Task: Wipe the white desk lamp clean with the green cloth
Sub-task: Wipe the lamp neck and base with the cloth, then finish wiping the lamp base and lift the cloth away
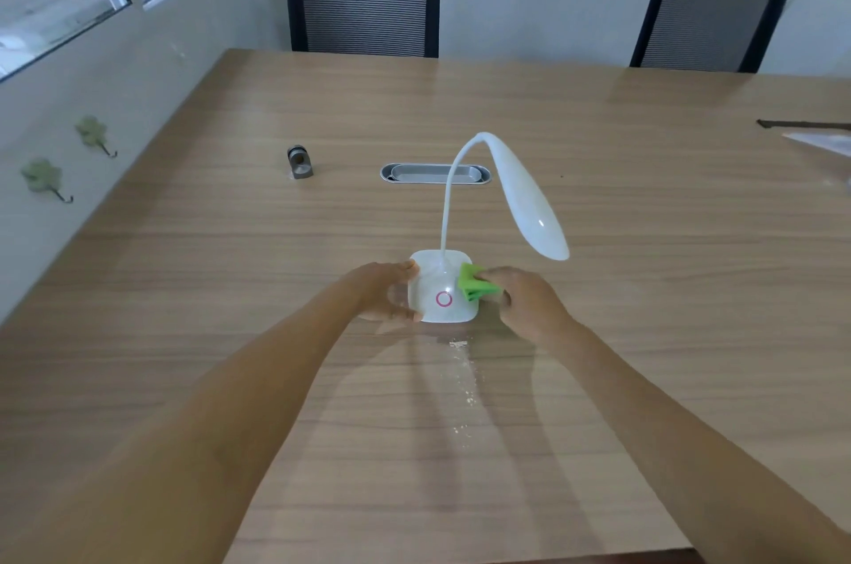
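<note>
The white desk lamp stands mid-table on a square base with a pink ring button, its thin neck arching up and its long head drooping to the right. My left hand grips the base's left side, thumb and fingers around its edge. A folded green cloth lies pressed on the base's right edge, pinched by my right hand.
The wooden table has a grey cable slot behind the lamp and a small metal holder to the left. White crumbs trail toward me. Two black mesh chairs stand at the far edge; papers lie far right.
</note>
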The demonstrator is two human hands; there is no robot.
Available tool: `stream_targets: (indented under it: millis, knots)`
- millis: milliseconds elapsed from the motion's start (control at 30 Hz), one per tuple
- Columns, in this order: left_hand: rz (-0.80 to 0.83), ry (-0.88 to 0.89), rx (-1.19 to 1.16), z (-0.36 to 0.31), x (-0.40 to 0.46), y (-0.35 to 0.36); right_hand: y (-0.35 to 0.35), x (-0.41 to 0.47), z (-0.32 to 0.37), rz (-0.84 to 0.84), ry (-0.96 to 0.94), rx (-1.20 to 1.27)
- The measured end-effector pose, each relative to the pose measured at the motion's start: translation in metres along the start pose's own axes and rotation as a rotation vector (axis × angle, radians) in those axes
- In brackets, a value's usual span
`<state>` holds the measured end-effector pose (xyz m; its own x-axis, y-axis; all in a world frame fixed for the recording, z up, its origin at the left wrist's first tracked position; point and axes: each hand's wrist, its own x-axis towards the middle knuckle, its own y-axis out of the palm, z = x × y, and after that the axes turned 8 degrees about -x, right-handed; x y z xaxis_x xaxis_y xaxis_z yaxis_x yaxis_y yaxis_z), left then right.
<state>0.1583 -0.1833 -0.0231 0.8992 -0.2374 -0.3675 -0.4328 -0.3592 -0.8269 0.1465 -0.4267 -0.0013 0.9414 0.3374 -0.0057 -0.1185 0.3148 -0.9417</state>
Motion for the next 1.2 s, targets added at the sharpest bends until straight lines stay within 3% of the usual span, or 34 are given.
stream_targets:
  millis: [267, 500, 633, 767, 1067, 1200]
  knots:
    - [0.010, -0.034, -0.001, 0.005, 0.005, 0.002, 0.024, 0.014, 0.013, 0.060, 0.045, 0.059]
    - [0.024, -0.007, 0.044, 0.001, 0.003, 0.000, 0.020, -0.035, -0.003, 0.082, -0.145, -0.054]
    - [0.023, -0.007, 0.056, -0.002, 0.002, -0.002, 0.010, -0.003, 0.009, -0.005, -0.119, -0.006]
    - [0.020, -0.007, 0.066, -0.003, 0.003, -0.003, 0.015, 0.020, 0.021, 0.066, -0.070, -0.008]
    - [0.030, -0.036, 0.076, -0.004, 0.001, -0.002, 0.017, -0.031, 0.006, 0.140, -0.145, -0.046]
    - [-0.008, -0.046, 0.117, -0.012, -0.005, 0.000, 0.000, -0.041, 0.003, 0.048, -0.032, 0.105]
